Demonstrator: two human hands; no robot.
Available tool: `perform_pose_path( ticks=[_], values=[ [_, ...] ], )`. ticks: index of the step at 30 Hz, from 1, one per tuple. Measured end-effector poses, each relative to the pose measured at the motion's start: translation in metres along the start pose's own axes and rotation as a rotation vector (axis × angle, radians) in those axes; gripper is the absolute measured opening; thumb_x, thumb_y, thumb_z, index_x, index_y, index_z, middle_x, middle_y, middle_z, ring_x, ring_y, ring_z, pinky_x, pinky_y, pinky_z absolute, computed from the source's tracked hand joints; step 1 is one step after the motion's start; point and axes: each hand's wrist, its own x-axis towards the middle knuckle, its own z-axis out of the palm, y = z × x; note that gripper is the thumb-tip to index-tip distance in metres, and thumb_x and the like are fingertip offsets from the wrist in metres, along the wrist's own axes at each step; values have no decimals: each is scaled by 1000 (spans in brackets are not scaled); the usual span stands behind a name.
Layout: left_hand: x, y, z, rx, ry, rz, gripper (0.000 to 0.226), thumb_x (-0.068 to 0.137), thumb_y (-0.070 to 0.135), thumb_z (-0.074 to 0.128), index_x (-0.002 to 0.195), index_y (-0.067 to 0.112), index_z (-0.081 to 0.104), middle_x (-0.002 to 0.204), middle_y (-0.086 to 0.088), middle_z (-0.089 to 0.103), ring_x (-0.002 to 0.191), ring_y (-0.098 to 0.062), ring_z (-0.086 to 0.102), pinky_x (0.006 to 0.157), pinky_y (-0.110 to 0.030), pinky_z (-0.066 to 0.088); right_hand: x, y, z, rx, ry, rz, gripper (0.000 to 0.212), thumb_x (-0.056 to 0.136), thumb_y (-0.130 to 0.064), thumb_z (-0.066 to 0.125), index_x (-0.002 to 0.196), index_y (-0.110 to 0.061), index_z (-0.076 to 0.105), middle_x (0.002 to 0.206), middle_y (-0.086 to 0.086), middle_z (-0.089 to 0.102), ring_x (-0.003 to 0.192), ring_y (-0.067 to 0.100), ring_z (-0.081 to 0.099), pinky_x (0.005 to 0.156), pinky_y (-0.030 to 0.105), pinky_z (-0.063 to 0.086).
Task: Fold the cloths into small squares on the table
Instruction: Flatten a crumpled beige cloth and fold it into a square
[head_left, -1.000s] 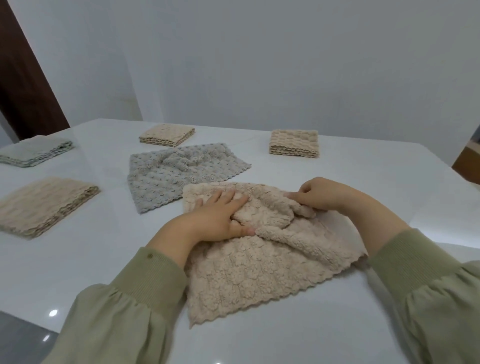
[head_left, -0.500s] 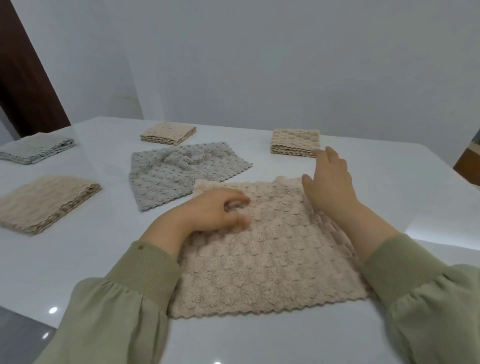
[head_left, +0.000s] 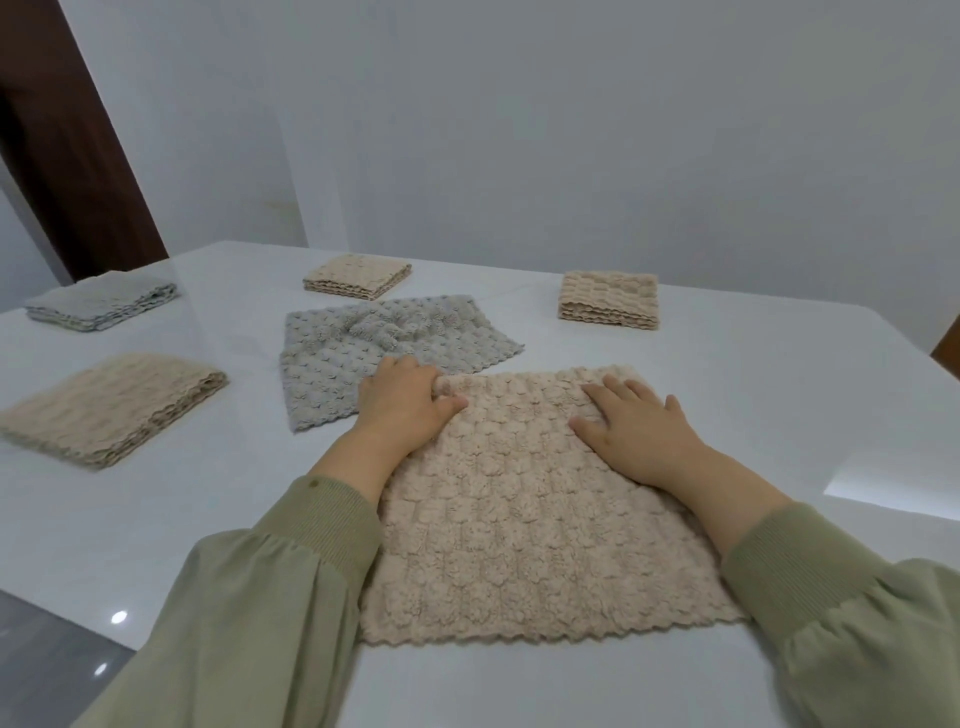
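Note:
A beige bubble-textured cloth (head_left: 524, 519) lies spread flat and unfolded on the white table (head_left: 779, 415) in front of me. My left hand (head_left: 402, 408) grips its far left corner, thumb on top and fingers curled at the edge. Flat on the cloth near its far right side rests my right hand (head_left: 634, 431), fingers straight. Behind the beige cloth a grey cloth (head_left: 363, 358) lies unfolded and rumpled.
Folded squares sit around the table: a large beige one (head_left: 104, 408) at the left, a grey one (head_left: 101, 304) at the far left, a beige one (head_left: 356, 275) at the back, another beige one (head_left: 608, 300) at the back right. A dark door frame (head_left: 67, 156) stands left.
The bunched beige cloth has been pulled open and now lies flat. My left hand moved to the far left corner and my right hand came down flat onto the cloth.

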Motion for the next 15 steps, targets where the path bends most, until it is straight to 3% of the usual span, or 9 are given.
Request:
perform_pose_path(
  ticks=[3, 6, 8, 11, 13, 15],
  values=[
    [-4, 6, -4, -146, 92, 104, 13, 86, 28, 64, 85, 23, 52, 90, 6, 48, 106, -22, 45, 79, -32, 39, 0, 0, 0, 4, 28, -3, 61, 95, -57, 27, 148, -27, 22, 158, -1, 14, 145, 21, 11, 114, 53, 11],
    [-7, 10, -8, -406, 265, 10, 21, 82, -1, 56, 83, 20, 53, 76, 9, 50, 79, -18, 51, 57, -25, 32, -1, -1, 0, 12, 36, 3, 60, 95, -56, 28, 147, -27, 25, 158, -1, 15, 145, 21, 12, 115, 53, 11],
    [-6, 4, -10, -481, 386, -85, 35, 82, -5, 52, 105, 21, 58, 89, 3, 58, 82, -17, 54, 62, -27, 39, -2, -1, -2, 15, 41, 41, 63, 94, -58, 29, 148, -25, 23, 159, 2, 11, 145, 22, 9, 115, 53, 8],
    [2, -11, -3, -307, 360, -121, 60, 83, 5, 56, 139, 20, 39, 121, -5, 56, 111, -25, 49, 89, -44, 46, -3, 0, -3, 31, 0, 103, 72, 91, -64, 30, 149, -24, 16, 160, 3, 2, 146, 23, 4, 113, 56, 8],
    [4, -13, 0, -260, 249, -155, 59, 87, 17, 54, 143, 19, 34, 126, -5, 55, 119, -28, 44, 95, -48, 43, 2, 0, -9, 49, -63, 132, 75, 90, -66, 31, 149, -23, 16, 159, 4, 4, 145, 25, 9, 112, 56, 15],
    [6, -10, 2, -196, 145, -173, 52, 92, 28, 50, 141, 20, 35, 129, -5, 54, 123, -28, 41, 98, -46, 40, 13, 1, -19, 72, -62, 149, 69, 92, -61, 31, 144, -15, 29, 153, 10, 24, 136, 31, 28, 107, 51, 30]
  ],
)
